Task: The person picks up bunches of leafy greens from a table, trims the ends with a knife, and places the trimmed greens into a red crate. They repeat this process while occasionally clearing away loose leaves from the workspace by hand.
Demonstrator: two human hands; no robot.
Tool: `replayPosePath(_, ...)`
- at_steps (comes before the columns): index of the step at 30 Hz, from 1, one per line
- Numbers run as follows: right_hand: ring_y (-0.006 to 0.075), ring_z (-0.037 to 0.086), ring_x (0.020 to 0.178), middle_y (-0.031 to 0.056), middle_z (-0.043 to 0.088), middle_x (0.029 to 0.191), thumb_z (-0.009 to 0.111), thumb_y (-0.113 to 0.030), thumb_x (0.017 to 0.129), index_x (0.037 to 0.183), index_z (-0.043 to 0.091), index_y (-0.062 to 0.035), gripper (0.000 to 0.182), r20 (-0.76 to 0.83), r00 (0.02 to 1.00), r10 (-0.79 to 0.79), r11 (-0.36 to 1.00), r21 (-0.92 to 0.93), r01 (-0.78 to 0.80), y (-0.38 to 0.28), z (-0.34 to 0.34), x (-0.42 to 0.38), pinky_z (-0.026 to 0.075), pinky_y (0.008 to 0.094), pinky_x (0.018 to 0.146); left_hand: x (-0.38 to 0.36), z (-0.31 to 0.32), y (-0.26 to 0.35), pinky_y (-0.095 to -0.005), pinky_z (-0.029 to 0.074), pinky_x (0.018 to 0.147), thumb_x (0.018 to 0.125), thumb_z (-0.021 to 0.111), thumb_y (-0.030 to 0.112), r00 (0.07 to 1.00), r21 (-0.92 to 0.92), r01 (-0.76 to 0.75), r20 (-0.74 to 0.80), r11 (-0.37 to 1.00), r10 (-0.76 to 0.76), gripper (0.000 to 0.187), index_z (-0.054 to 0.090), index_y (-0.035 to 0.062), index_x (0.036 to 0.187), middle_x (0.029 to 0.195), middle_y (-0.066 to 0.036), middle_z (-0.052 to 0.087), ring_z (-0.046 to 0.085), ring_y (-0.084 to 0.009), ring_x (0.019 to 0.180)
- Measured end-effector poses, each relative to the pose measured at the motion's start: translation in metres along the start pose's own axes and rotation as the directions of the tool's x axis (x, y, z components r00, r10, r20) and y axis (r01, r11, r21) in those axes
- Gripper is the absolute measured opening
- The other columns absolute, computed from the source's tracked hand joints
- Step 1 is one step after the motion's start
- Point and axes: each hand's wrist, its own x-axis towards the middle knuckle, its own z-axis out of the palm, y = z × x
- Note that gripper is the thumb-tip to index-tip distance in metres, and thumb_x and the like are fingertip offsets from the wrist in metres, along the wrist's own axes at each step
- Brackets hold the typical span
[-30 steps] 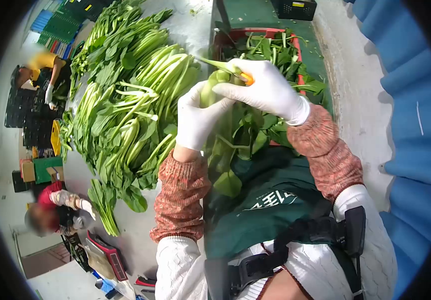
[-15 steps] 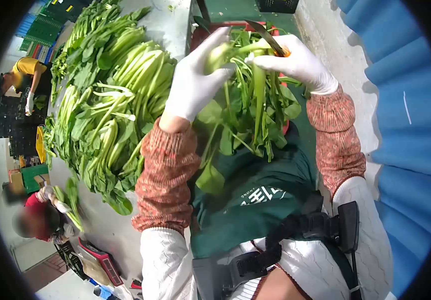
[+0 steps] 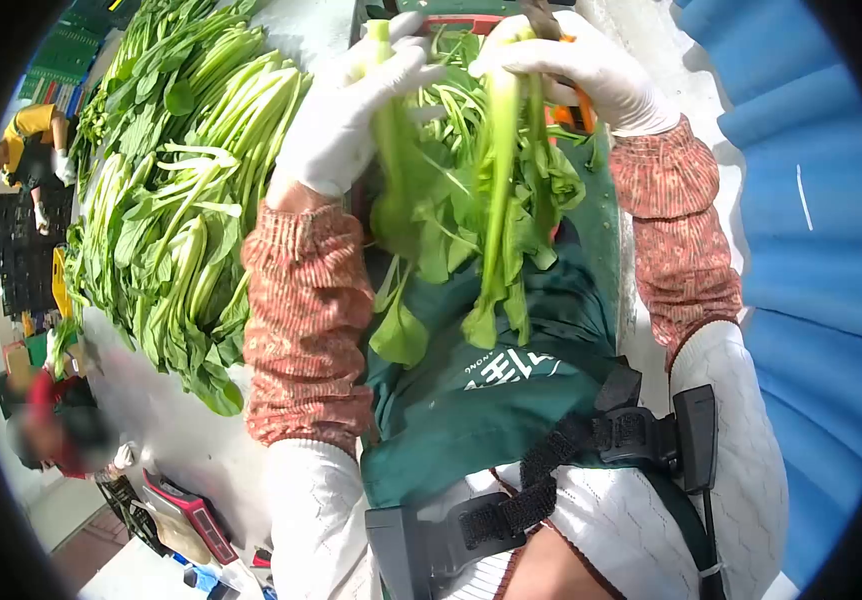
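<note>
My gloved left hand (image 3: 351, 115) is wrapped round a leafy green stalk (image 3: 391, 150) whose leaves hang down. In my gloved right hand (image 3: 581, 70) are pale green stalks (image 3: 499, 170) with leaves drooping over the green apron, and a dark-bladed knife with an orange handle (image 3: 583, 112) is held in the same hand. The two bunches hang side by side, with the hands apart. Behind and beneath them, more greens lie in a red crate (image 3: 461, 22), mostly hidden.
A large heap of leafy greens (image 3: 191, 200) lies on the metal table (image 3: 281, 25) to the left. Two people are at the far left, one in yellow, one in red. A red scale (image 3: 191, 510) stands lower left. A blue curtain (image 3: 801, 200) hangs at right.
Both hands have moved apart, my left hand leftward with its stalk. The knife blade has turned upright. The person in red has raised the greens, and the heap appears shifted left in view.
</note>
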Motion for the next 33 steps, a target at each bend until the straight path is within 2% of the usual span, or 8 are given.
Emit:
replayPosePath(3, 0.0105, 0.061, 0.086, 0.0016, 0.068, 0.091, 0.064, -0.017, 0.089, 0.098, 0.07, -0.0016, 0.019, 0.15, 0.951, -0.271, 0.943, 0.24, 0.231, 0.01, 0.026, 0.029, 0.047, 0.0243, 0.079, -0.018, 0.012, -0.016, -0.0337, 0.049, 0.093, 0.091, 0.07, 0.029, 0.996, -0.111, 0.072, 0.053, 0.991, -0.067, 0.058, 0.049, -0.0014, 0.136, 0.121, -0.006, 0.059, 0.059, -0.0155, 0.106)
replayPosePath(7, 0.0084, 0.059, 0.08, 0.0012, 0.066, 0.087, 0.069, -0.021, 0.087, 0.1, 0.069, -0.004, 0.022, 0.098, 0.991, 0.092, 0.982, 0.159, -0.107, -0.034, 0.075, 0.032, 0.047, 0.0224, 0.069, -0.048, 0.006, -0.009, -0.0359, 0.054, 0.084, 0.09, 0.067, 0.017, 0.998, -0.263, 0.036, 0.05, 0.964, -0.024, 0.047, 0.05, 0.0001, 0.13, 0.11, -0.009, 0.063, 0.063, -0.0175, 0.095)
replayPosePath(10, 0.01, 0.058, 0.079, 0.0006, 0.064, 0.088, 0.069, -0.024, 0.089, 0.103, 0.066, -0.0021, 0.026, 0.407, 0.912, -0.047, 0.973, 0.224, -0.05, -0.041, 0.078, 0.049, 0.047, 0.0246, 0.07, -0.077, -0.01, -0.008, -0.0365, 0.056, 0.075, 0.086, 0.069, 0.008, 0.968, -0.283, 0.086, -0.204, 0.955, -0.147, 0.045, 0.052, -0.0004, 0.127, 0.093, -0.009, 0.066, 0.066, -0.0204, 0.078)
replayPosePath(15, 0.0123, 0.06, 0.062, 0.0027, 0.068, 0.079, 0.067, -0.028, 0.087, 0.098, 0.071, -0.004, 0.027, -0.136, 0.879, -0.456, 0.868, -0.287, 0.406, 0.04, 0.123, 0.071, 0.05, 0.0297, 0.064, -0.198, -0.067, 0.046, -0.0326, 0.05, 0.072, 0.087, 0.061, 0.015, 0.595, 0.101, -0.207, -0.777, 0.973, 0.207, 0.039, 0.055, -0.0066, 0.119, 0.091, -0.008, 0.062, 0.06, -0.0163, 0.076)
replayPosePath(19, 0.0065, 0.057, 0.065, 0.003, 0.069, 0.084, 0.063, -0.025, 0.094, 0.105, 0.069, -0.003, 0.025, 0.346, 0.935, -0.077, 0.981, -0.143, 0.134, 0.141, 0.16, 0.019, 0.046, 0.0233, 0.062, -0.326, -0.111, 0.099, -0.0265, 0.04, 0.071, 0.085, 0.062, 0.006, 0.624, -0.106, -0.634, -0.655, 0.766, 0.426, 0.031, 0.05, 0.0055, 0.114, 0.087, -0.001, 0.044, 0.042, -0.0103, 0.072)
replayPosePath(24, 0.0159, 0.062, 0.059, 0.0082, 0.068, 0.07, 0.053, -0.031, 0.098, 0.125, 0.061, -0.0092, 0.036, -0.044, 0.95, 0.308, 0.916, -0.257, -0.308, 0.275, 0.209, -0.015, 0.051, 0.0314, 0.061, -0.396, -0.1, 0.086, -0.0284, 0.042, 0.077, 0.079, 0.066, 0.001, 0.369, 0.054, -0.684, -0.834, 0.727, 0.41, 0.047, 0.046, 0.0054, 0.121, 0.087, -0.001, 0.038, 0.04, -0.0134, 0.076)
replayPosePath(28, 0.0113, 0.05, 0.045, 0.0099, 0.069, 0.069, 0.052, -0.032, 0.099, 0.143, 0.037, -0.0011, 0.056, 0.434, 0.674, 0.598, 0.774, -0.093, -0.626, 0.286, 0.218, -0.014, 0.044, 0.0275, 0.045, -0.415, -0.107, 0.064, -0.0304, 0.042, 0.079, 0.08, 0.067, 0.004, 0.344, 0.038, -0.674, -0.867, 0.738, 0.36, 0.051, 0.045, 0.0037, 0.125, 0.085, -0.001, 0.036, 0.04, -0.0148, 0.078)
replayPosePath(33, 0.0084, 0.043, 0.037, -0.0003, 0.055, 0.061, 0.063, -0.027, 0.093, 0.095, 0.072, -0.0034, 0.026, 0.291, 0.779, 0.556, 0.783, 0.133, -0.608, 0.304, 0.21, -0.019, 0.035, 0.0246, 0.036, -0.424, -0.117, 0.06, -0.0312, 0.043, 0.079, 0.084, 0.067, 0.007, 0.33, 0.059, -0.655, -0.875, 0.754, 0.354, 0.05, 0.045, 0.0031, 0.129, 0.089, -0.002, 0.039, 0.041, -0.0138, 0.079)
